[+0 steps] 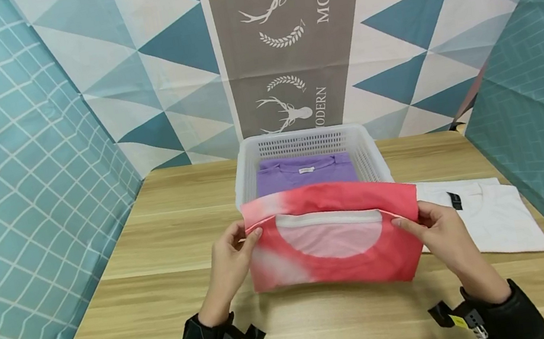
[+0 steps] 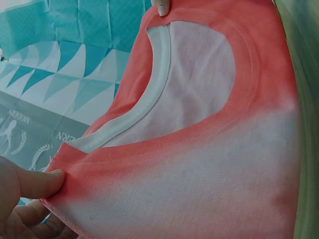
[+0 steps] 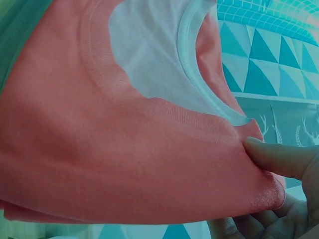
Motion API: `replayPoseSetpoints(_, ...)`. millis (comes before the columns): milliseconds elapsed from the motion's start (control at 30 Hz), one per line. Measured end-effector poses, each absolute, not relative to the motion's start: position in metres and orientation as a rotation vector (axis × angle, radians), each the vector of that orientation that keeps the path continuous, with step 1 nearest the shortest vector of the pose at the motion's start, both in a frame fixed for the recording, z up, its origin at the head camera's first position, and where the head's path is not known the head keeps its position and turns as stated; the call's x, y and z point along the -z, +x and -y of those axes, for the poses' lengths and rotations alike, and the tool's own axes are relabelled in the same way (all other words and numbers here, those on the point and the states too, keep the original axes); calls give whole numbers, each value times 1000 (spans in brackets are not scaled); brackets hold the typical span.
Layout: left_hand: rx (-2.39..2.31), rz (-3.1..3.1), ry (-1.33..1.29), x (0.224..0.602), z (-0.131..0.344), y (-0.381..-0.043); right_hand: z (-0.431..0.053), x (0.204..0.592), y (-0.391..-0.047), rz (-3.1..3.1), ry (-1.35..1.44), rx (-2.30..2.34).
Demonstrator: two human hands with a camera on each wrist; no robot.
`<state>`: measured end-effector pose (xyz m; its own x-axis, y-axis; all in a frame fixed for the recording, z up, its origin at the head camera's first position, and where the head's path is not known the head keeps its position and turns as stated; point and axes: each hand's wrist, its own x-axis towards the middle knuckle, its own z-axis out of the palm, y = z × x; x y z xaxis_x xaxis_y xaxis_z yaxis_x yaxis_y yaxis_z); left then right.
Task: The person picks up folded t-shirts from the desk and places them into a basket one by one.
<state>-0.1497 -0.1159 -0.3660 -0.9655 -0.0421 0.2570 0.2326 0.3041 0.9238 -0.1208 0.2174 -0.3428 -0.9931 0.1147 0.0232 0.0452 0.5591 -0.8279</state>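
A folded red and white T-shirt (image 1: 342, 265) hangs above the table, its round neckline facing up toward me. My left hand (image 1: 230, 260) pinches its left shoulder corner, thumb on top and fingers behind. At the opposite shoulder my right hand (image 1: 441, 231) pinches the cloth the same way. In the left wrist view the thumb of the left hand (image 2: 30, 194) presses the cloth beside the collar. The right wrist view shows the right hand (image 3: 279, 174) gripping the other corner. Behind the shirt, a white plastic basket (image 1: 374, 152) holds a folded purple T-shirt (image 1: 279, 177).
A folded white T-shirt (image 1: 507, 220) with a black neck label lies on the table at the right, partly covered by the red shirt and my right hand. The wooden table (image 1: 163, 295) meets patterned cloth walls at the back and both sides.
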Motion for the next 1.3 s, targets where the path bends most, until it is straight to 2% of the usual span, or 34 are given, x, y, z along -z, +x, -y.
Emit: replayPoseSetpoints(1300,1549,2286,-249,322,112,-194,-228,302,-154,2570,-35,-1410)
